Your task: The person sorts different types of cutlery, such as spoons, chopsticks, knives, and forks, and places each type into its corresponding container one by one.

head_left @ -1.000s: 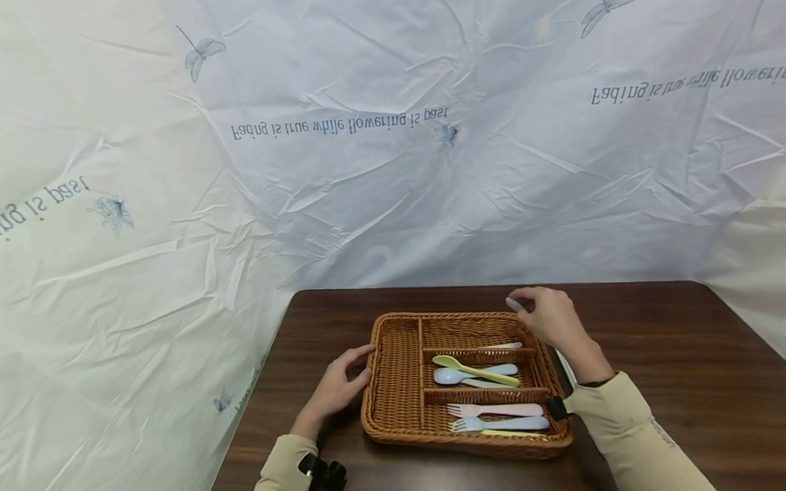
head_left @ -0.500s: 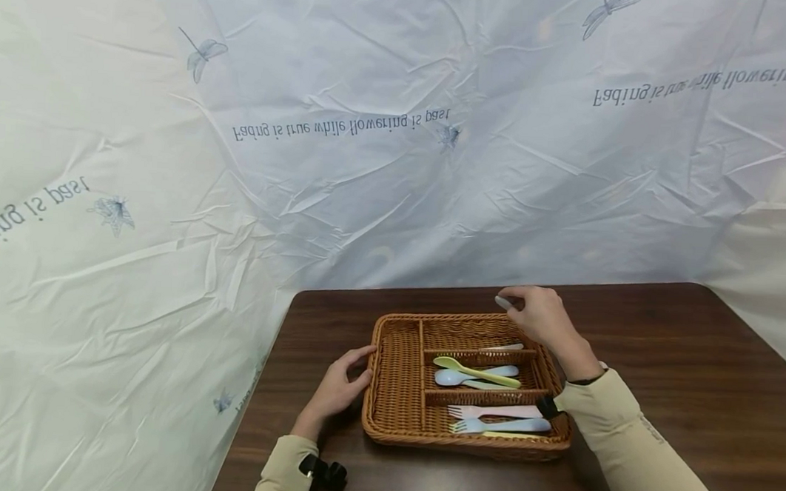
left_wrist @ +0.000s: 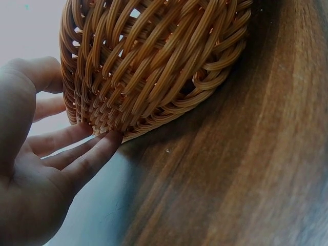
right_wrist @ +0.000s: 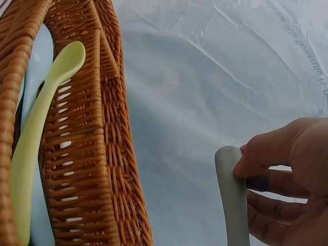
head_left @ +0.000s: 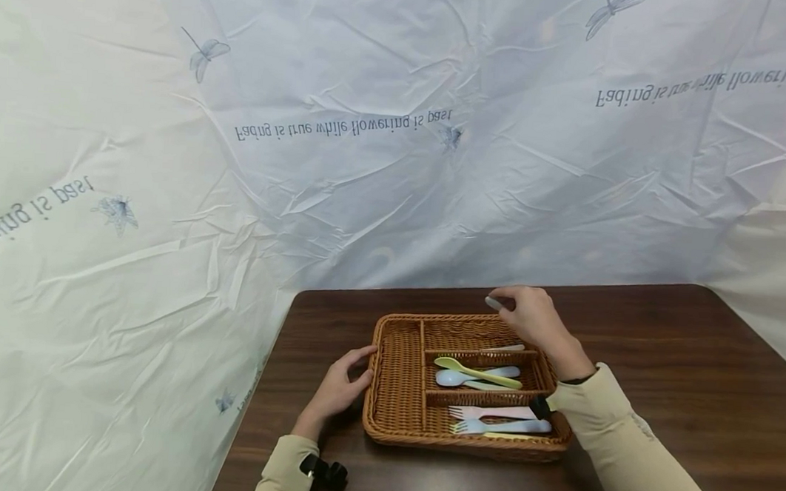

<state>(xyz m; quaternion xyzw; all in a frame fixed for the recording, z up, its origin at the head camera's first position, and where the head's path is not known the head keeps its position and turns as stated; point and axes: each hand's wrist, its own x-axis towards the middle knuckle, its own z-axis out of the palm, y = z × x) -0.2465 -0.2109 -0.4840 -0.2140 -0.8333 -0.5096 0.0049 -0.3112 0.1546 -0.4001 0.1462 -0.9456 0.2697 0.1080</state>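
Note:
A brown wicker cutlery basket (head_left: 392, 438) with compartments sits on the table. My left hand (head_left: 337, 387) touches its left outer wall; in the left wrist view the fingertips (left_wrist: 110, 141) rest against the weave, fingers fairly straight. Above the basket's back right rim, my right hand (head_left: 529, 312) pinches a grey-green piece of cutlery (right_wrist: 233, 200) by its rounded handle end. Its other end is out of sight, so I cannot tell its kind. In the middle compartment lie a yellow spoon (head_left: 453, 364) and a pale blue spoon (head_left: 451, 378).
The front compartment holds a pink fork (head_left: 491, 412) and a pale blue fork (head_left: 510, 427). A whitish utensil (head_left: 511, 348) shows in the back compartment. The dark wooden table (head_left: 680, 364) extends right of the basket. Printed white sheeting (head_left: 369, 200) hangs behind.
My right hand has moved a little to the left along the basket's back rim, still pinching the cutlery. My left hand stays at the left wall.

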